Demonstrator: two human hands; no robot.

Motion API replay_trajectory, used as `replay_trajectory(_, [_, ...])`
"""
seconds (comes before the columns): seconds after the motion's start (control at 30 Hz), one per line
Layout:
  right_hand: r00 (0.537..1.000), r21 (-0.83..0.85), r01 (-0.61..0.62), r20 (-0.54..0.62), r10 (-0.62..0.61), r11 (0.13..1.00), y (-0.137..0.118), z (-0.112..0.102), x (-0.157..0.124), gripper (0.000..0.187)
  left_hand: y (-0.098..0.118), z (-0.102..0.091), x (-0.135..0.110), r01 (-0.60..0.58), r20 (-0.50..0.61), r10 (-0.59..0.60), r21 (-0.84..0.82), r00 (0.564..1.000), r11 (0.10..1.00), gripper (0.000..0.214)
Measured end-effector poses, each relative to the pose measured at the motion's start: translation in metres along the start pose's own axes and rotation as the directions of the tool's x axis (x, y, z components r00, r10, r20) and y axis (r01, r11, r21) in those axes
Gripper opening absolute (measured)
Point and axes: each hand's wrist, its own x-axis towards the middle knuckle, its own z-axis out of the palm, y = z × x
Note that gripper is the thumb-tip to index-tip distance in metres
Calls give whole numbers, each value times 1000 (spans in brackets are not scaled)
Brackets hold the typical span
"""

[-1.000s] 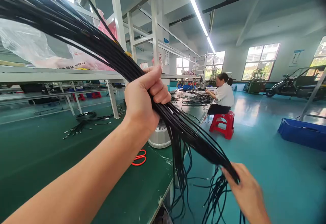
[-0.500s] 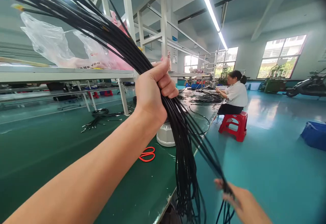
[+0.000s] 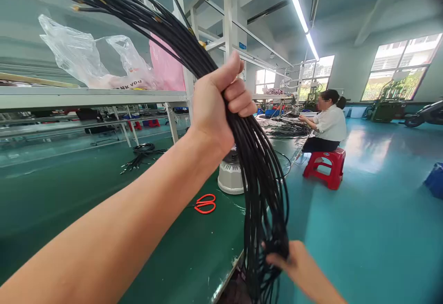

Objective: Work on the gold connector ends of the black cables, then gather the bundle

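Note:
A thick bundle of black cables (image 3: 258, 161) runs from the upper left down to the lower middle. My left hand (image 3: 223, 94) is closed around it in a fist, thumb up, near the centre of the view. Several upper cable ends carry small yellowish tips. Below the fist the cables hang in a loose sheaf past the table edge. Low on that sheaf, my right hand (image 3: 294, 260) grips some of the cables, its fingers partly hidden among them. Red-handled scissors (image 3: 206, 204) lie on the green table (image 3: 166, 258) beneath my left forearm.
A white vented round device (image 3: 231, 179) stands behind the cables. More black cables (image 3: 141, 156) lie on the table at left. Plastic bags (image 3: 114, 64) sit on a white shelf (image 3: 104, 98). A person (image 3: 328, 119) sits on a red stool (image 3: 325, 168) at right.
My right hand has moved left and slightly up, bringing the strands it held outward back against the hanging sheaf. My left hand keeps its grip. The view has shifted slightly.

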Motion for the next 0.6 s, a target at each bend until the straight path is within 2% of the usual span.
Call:
replay_trajectory(0.07, [981, -75, -76, -185, 61, 994, 12, -30, 3, 58, 5, -8, -1, 36, 57, -36, -2, 998, 999, 52])
replay_trajectory(0.1, [967, -98, -106, -242, 79, 990, 16, -45, 2, 59, 6, -13, -1, 47, 69, -46, -16, 997, 999, 54])
replay_trajectory(0.17, [973, -126, -97, -220, 67, 987, 20, -66, -3, 45, 5, -22, 1, 63, 68, -59, -62, 996, 996, 57])
replay_trajectory(0.27, [994, -141, -54, -106, 39, 989, 11, -76, -12, 22, -3, -31, 6, 120, 72, -112, -117, 991, 986, 54])
replay_trajectory(0.33, [997, -143, -32, -76, 21, 989, -4, -74, -15, 23, -10, -32, 10, 150, 85, -140, -134, 986, 979, 52])
replay_trajectory(0.43, [999, -23, 32, -14, -32, 999, -32, -63, -13, 52, -17, -28, 13, 145, 103, -131, -150, 986, 978, 51])
replay_trajectory(0.47, [999, 42, 53, 4, -53, 998, -40, -55, -12, 54, -19, -26, 14, 146, 110, -130, -151, 985, 978, 51])
replay_trajectory(0.5, [997, 68, 71, 11, -71, 995, -47, -47, -10, 51, -21, -24, 14, 151, 117, -134, -148, 984, 977, 51])
replay_trajectory(0.6, [997, 11, 72, -12, -72, 997, -53, -19, -2, 18, -24, -19, 10, 187, 136, -169, -125, 976, 974, 49])
